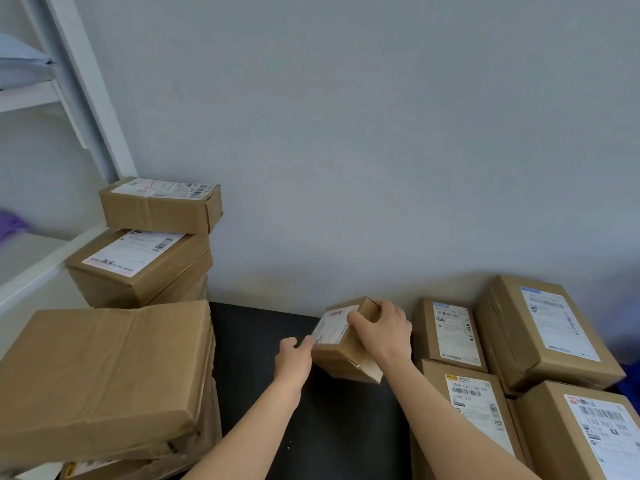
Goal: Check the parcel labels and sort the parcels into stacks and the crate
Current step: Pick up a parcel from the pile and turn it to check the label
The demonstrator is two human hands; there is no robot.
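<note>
A small brown parcel with a white label on top is tilted above the black table, near the wall. My right hand grips its far right end, fingers curled over the top. My left hand pinches the parcel's left edge by the label. On the left a stack of brown parcels has a smaller labelled box on top. A large plain parcel lies on a pile at the near left. Several labelled parcels lie at the right.
White shelving stands at the far left against the grey wall. A blue edge shows behind the parcels at the right; I cannot tell what it is. The black table surface shows between the left and right parcel groups.
</note>
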